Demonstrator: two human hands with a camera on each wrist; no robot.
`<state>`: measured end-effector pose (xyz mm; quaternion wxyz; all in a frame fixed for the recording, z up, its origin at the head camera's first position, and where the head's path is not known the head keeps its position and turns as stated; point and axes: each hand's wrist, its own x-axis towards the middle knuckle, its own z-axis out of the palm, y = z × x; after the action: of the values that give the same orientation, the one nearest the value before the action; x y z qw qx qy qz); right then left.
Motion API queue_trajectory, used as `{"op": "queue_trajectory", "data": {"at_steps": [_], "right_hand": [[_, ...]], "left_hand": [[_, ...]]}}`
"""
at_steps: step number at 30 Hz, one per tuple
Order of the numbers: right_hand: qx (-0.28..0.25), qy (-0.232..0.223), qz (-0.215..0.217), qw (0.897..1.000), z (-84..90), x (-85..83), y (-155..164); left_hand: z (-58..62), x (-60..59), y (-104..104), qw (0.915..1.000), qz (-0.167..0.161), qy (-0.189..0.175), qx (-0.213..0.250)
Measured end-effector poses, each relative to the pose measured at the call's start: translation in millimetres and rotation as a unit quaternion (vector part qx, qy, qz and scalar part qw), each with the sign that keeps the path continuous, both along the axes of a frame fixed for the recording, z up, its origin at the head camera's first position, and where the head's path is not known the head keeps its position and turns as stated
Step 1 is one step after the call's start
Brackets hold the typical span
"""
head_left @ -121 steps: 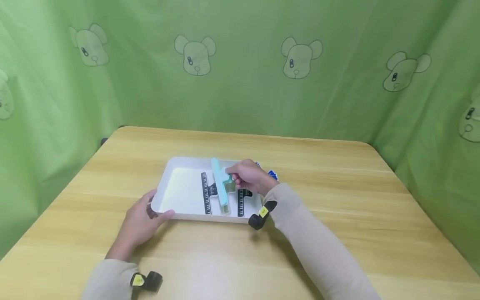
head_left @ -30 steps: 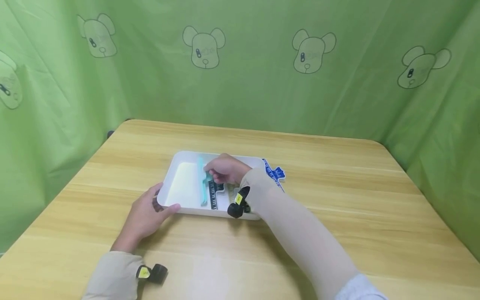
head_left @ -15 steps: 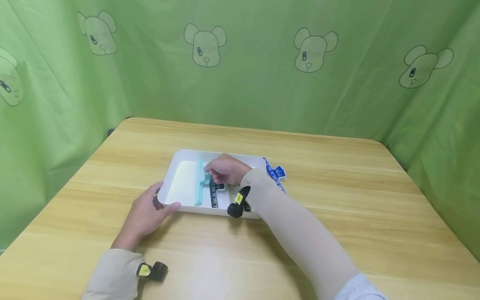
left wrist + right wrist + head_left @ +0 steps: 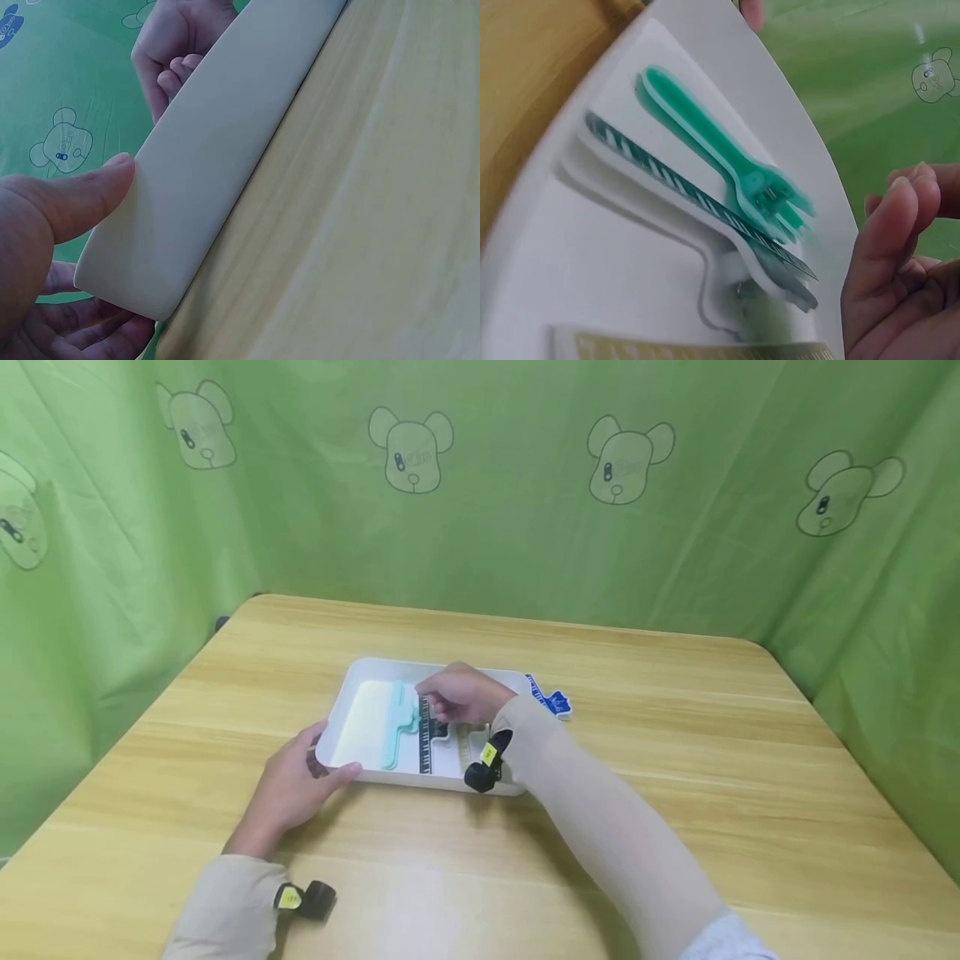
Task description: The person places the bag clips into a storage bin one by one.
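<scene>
My left hand [image 4: 288, 781] grips the near left corner of the white tray [image 4: 405, 780], thumb along the wall and fingers around the corner in the left wrist view. A turquoise clip [image 4: 395, 735] lies in the tray, left of a black clip with a piano-key pattern [image 4: 425, 747]. Above these clips is my right hand [image 4: 468, 693]; its curled fingers and thumb [image 4: 889, 225] meet with nothing between them, apart from the turquoise clip's handle in the right wrist view. A gold-patterned clip [image 4: 697, 351] lies further right, partly hidden by the right wrist in the head view.
A blue clip with a piano-key pattern [image 4: 557, 703] lies on the wooden table [image 4: 675, 718] just beyond the tray's right end. A green curtain with bear-head drawings [image 4: 510, 552] hangs behind the table. Each sleeve carries a black wrist camera [image 4: 318, 902].
My right hand carried the turquoise clip left past the black clip, laid it down flat and let go. The hand then drew slightly right. My left hand keeps its grip on the tray.
</scene>
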<state>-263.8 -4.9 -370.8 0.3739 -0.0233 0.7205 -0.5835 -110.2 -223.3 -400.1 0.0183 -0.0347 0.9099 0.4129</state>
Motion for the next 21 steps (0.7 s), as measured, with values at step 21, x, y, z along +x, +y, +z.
{"op": "queue_trajectory", "data": {"at_steps": [21], "right_hand": [[0.042,0.047,-0.044,0.997,11.7,-6.4,60]], "left_hand": [[-1.5,-0.4,1,0.9998,0.005,-0.014,-0.010]]}}
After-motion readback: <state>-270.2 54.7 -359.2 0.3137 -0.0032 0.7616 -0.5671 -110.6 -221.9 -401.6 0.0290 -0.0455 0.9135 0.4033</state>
